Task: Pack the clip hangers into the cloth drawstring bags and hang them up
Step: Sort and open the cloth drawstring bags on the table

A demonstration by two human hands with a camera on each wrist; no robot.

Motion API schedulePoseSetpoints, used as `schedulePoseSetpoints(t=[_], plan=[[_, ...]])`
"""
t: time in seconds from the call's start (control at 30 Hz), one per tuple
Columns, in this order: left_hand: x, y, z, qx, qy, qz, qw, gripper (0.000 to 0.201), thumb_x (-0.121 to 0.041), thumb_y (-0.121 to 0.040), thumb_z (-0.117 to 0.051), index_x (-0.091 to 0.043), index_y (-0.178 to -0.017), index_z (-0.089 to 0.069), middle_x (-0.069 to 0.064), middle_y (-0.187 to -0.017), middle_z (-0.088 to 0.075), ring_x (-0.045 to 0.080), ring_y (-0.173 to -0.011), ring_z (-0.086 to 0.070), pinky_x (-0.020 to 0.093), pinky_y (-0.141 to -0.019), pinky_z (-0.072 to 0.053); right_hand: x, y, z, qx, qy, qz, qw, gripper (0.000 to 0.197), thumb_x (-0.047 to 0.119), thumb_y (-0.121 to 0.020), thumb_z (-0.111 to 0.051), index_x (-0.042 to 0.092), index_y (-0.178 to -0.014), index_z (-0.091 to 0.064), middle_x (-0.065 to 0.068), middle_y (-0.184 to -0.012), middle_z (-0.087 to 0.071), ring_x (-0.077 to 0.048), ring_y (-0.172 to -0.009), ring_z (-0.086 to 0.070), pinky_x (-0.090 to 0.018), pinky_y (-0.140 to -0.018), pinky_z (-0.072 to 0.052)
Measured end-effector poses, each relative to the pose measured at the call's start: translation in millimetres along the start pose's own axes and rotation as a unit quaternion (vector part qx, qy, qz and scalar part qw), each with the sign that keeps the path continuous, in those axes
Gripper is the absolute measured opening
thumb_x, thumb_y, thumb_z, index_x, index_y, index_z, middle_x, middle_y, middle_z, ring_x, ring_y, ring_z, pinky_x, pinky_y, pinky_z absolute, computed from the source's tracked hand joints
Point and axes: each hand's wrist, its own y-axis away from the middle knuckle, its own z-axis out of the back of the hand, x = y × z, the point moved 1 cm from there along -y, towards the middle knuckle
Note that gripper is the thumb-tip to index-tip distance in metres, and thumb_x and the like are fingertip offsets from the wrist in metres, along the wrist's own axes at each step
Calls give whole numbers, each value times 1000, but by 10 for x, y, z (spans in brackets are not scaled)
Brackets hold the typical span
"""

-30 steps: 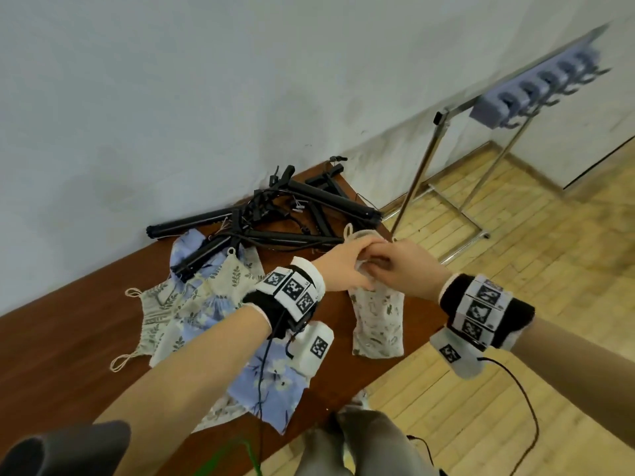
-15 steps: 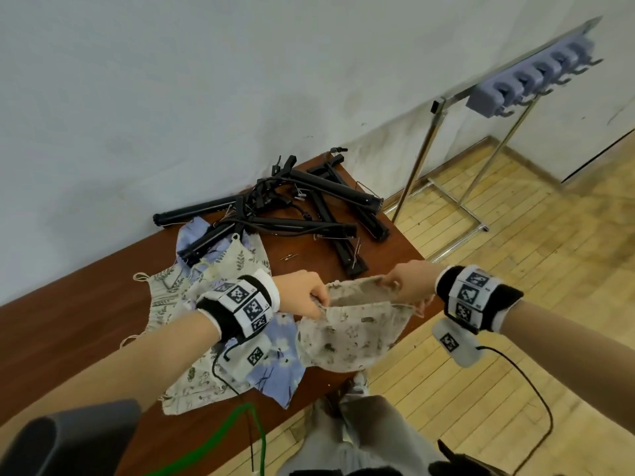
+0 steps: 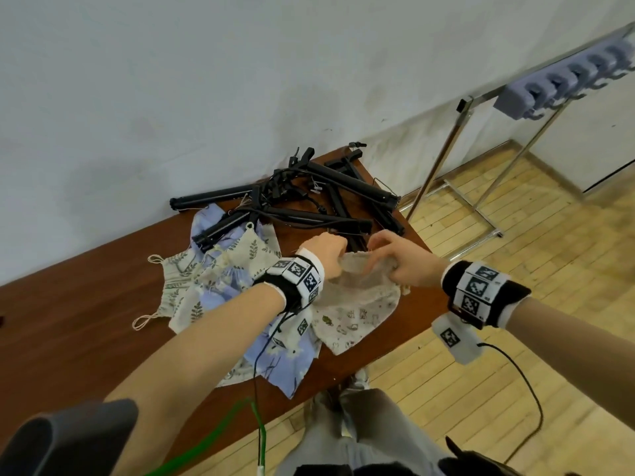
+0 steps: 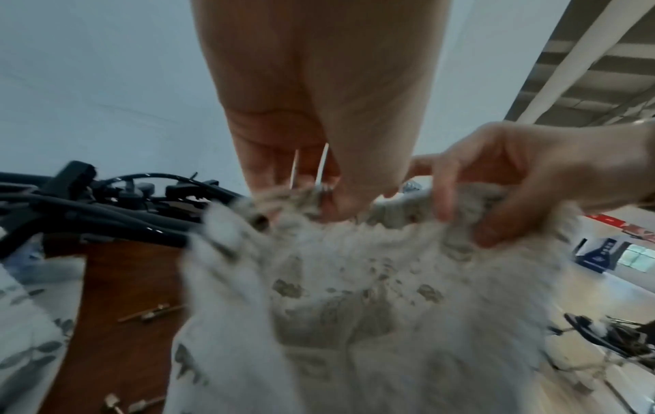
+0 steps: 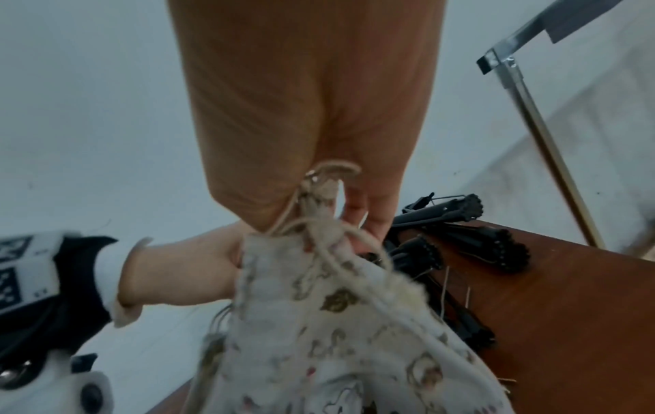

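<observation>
A cream printed drawstring bag (image 3: 354,307) (image 4: 372,294) (image 5: 319,322) hangs off the table's near right corner. My left hand (image 3: 326,250) (image 4: 319,173) pinches the left side of its rim. My right hand (image 3: 395,262) (image 5: 336,201) grips the bunched right side of the rim and its cord. A heap of black clip hangers (image 3: 309,201) (image 4: 88,201) (image 5: 471,241) lies on the table just beyond both hands. No hanger is in either hand.
Several more floral drawstring bags (image 3: 220,276) lie spread on the brown table (image 3: 68,331) to the left. A metal rack (image 3: 481,159) with a row of lavender hooks (image 3: 567,84) stands on the wooden floor to the right. A white wall runs behind.
Both hands drew the bag's mouth wide open half a second ago. Now they have come closer together over the rim, nearer the hangers.
</observation>
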Motion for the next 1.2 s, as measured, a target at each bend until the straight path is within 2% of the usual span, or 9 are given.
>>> schedulePoseSetpoints(t=[0.1,0.27,0.4,0.5,0.57,0.7,0.87,1.03,1.2], plan=[[210,45,31,24,25,15,999,11,-4,-80,-54,-12,-87,-58,10,-100,-63,32,-84,-63,38,-72,-55,-129,86,1,83,69,-59,992,42,-6,-80,-54,28,-96,-72,4,-155,-20,-21,-128,-44,-31,-90,-54],[194,394,-11,322,-4,-51,945,44,1,-82,-50,-18,-120,-63,-1,-90,-67,15,-60,-62,23,-53,-53,-111,284,-27,382,122,-146,904,42,2,-93,-49,22,-128,-58,-4,-104,-66,-17,-76,-63,-23,-63,-55],[275,432,97,390,-23,-59,919,35,2,-85,-46,-16,-107,-66,3,-72,-58,11,-50,-52,18,-46,-44,-58,199,-32,452,123,-95,878,41,9,-89,-58,36,-121,-59,1,-111,-64,-22,-92,-64,-34,-83,-57],[435,342,34,314,4,-25,949,21,-1,-85,-44,-12,-70,-53,3,-62,-49,11,-47,-47,21,-48,-40,-241,17,-73,420,7,-100,902,37,9,-89,-57,28,-120,-63,-3,-115,-66,-19,-94,-68,-32,-83,-58],[493,287,-74,238,69,1,969,31,-1,-84,-46,-15,-58,-36,1,-54,-35,16,-47,-30,24,-48,-28,-330,-141,-115,299,-145,-130,934,25,6,-93,-56,16,-114,-65,-3,-100,-68,-7,-74,-67,-19,-64,-55],[519,233,-395,158,184,71,968,42,-4,-84,-53,-16,-54,-26,0,-51,-25,15,-47,-22,22,-44,-21,-713,-536,-422,56,-185,-234,953,27,30,-93,-61,11,-113,-65,-5,-104,-68,-18,-87,-68,-30,-79,-57],[530,232,-784,171,253,91,948,32,-4,-78,-57,-15,-54,-38,1,-51,-34,16,-47,-30,25,-47,-25,-946,-787,-873,8,43,-216,975,29,18,-94,-56,17,-123,-58,-14,-117,-63,-28,-94,-66,-37,-83,-57],[558,307,-839,165,309,80,933,10,-7,-78,-70,-7,-82,-61,-3,-65,-53,7,-57,-48,13,-49,-39,-1068,-866,-1084,-33,68,-207,975,26,18,-96,-55,15,-121,-55,-14,-113,-63,-29,-99,-63,-37,-85,-54],[576,348,-784,163,314,55,934,21,0,-76,-72,-11,-70,-54,-4,-64,-51,-1,-51,-45,9,-45,-35,-1120,-908,-1102,-27,74,-208,975,16,21,-97,-52,11,-109,-56,-12,-103,-65,-27,-90,-64,-38,-80,-56]])
